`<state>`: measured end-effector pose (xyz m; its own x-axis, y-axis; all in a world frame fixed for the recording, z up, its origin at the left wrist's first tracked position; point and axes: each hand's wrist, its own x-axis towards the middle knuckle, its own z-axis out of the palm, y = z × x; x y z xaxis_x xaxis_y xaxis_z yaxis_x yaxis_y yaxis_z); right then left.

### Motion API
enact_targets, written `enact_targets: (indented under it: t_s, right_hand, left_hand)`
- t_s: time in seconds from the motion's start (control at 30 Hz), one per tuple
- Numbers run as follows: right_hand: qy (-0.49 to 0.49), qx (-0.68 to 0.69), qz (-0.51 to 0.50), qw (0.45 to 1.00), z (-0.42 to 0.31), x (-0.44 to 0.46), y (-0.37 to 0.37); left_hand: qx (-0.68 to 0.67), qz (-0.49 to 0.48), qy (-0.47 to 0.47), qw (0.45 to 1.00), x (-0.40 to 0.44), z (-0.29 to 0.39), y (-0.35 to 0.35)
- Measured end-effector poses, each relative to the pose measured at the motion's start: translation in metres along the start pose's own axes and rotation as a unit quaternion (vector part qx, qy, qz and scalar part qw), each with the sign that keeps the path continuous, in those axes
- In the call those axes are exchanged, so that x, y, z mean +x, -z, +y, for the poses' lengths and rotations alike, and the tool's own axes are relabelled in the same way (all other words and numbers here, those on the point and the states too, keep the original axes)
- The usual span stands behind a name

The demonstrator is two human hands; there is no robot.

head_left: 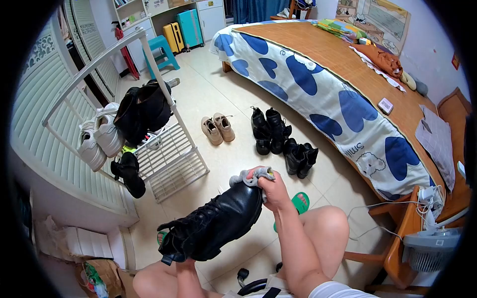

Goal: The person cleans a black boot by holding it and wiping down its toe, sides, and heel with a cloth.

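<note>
A black lace-up boot (218, 218) is held over my lap, its toe pointing up and to the right. My right hand (271, 187) grips a grey cloth (248, 177) and presses it against the toe. At the heel end, my left hand (186, 262) is under the boot; its fingers are mostly hidden behind the boot. On the floor beyond stand a beige pair of shoes (217, 129), a pair of tall black boots (270, 130) and a shorter black pair (300, 158).
A white shoe rack (171, 159) with white shoes (108, 130) and black boots stands at the left. The bed (308, 69) runs along the right. A fan (432, 248) with cables is at the lower right. Behind are a teal stool (160, 53) and suitcases (190, 29).
</note>
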<state>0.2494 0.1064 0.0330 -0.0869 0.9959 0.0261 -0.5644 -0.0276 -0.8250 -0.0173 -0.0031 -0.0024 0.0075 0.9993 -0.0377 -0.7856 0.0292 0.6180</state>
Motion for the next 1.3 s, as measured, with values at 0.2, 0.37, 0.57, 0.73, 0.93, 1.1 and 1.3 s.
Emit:
enact_targets:
  t_s: [0.2,0.37,0.57,0.73,0.93,1.1,1.3]
  right_hand:
    - [-0.077,-0.022,-0.077,0.994,-0.011,-0.001,-0.003]
    - [-0.129,-0.044,-0.035,0.99,-0.004,0.006,0.007]
    - [0.028,-0.018,0.087,0.996,-0.01,-0.001,-0.003]
    - [0.167,-0.399,0.026,0.901,0.01,0.001,-0.022]
    - [0.247,-0.563,-0.095,0.783,0.017,-0.014,-0.052]
    - [0.164,-0.597,0.034,0.784,0.038,0.013,-0.012]
    - [-0.032,-0.422,0.225,0.878,0.056,0.012,0.029]
  left_hand:
    - [0.031,-0.004,-0.011,0.999,-0.002,0.014,0.01]
    - [0.046,-0.015,0.005,0.999,0.0,0.012,0.008]
    - [0.085,-0.022,0.025,0.996,0.006,0.01,0.01]
    - [0.219,-0.002,-0.001,0.976,0.011,-0.001,0.029]
    - [0.366,0.021,-0.094,0.926,0.009,0.002,0.018]
    - [0.523,-0.065,-0.17,0.833,-0.001,0.015,-0.026]
    - [0.642,-0.121,-0.286,0.701,0.002,0.006,-0.038]
